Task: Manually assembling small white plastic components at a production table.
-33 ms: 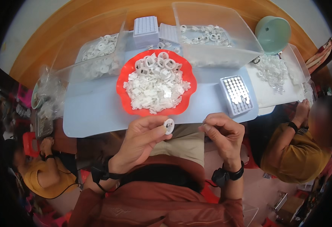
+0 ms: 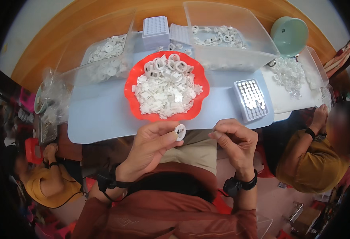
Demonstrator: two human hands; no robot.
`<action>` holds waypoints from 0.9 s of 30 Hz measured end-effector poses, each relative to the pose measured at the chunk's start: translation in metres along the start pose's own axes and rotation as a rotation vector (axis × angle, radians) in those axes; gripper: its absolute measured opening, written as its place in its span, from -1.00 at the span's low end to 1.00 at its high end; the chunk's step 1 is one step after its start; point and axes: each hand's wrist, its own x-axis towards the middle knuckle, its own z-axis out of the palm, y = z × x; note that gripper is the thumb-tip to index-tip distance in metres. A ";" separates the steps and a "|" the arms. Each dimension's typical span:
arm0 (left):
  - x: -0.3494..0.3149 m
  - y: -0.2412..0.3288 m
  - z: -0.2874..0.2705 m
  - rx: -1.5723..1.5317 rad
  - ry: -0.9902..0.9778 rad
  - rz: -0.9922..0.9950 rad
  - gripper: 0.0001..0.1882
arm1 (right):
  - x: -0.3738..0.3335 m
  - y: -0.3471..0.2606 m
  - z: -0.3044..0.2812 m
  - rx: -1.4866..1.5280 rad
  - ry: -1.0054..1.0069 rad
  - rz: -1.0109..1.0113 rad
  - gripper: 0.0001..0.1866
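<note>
My left hand (image 2: 154, 145) pinches a round white plastic piece (image 2: 180, 132) between thumb and fingers, just off the table's near edge. The piece is held upright, with small dark details on its face. Apart from it, to the right, my right hand (image 2: 237, 142) is closed in a pinch at the fingertips. Whatever sits between that thumb and finger is too small to make out. Beyond both hands stands a red scalloped bowl (image 2: 133, 104), heaped with small white plastic parts (image 2: 165, 93) and several white rings (image 2: 181, 66).
A tray of silvery discs (image 2: 251, 99) lies on the blue tabletop (image 2: 99, 107) to the right. Clear bins (image 2: 238, 59) of white parts stand behind, beside stacked white trays (image 2: 155, 34) and a green bowl (image 2: 289, 36). Other people sit at left and right, near clear parts (image 2: 288, 75).
The table and its things sit slightly further right in the picture. Both hands keep nearly the same pose and grip.
</note>
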 end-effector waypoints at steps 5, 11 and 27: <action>-0.001 0.000 0.001 -0.002 -0.021 -0.010 -0.71 | 0.002 -0.010 0.023 -0.227 -0.154 -0.149 -0.75; -0.003 -0.004 0.003 -0.015 -0.032 -0.016 -0.69 | 0.005 -0.007 0.042 -0.366 -0.171 -0.287 -0.76; -0.007 -0.016 -0.004 0.034 0.020 -0.012 -0.70 | 0.006 -0.008 0.045 -0.405 -0.232 -0.172 -0.84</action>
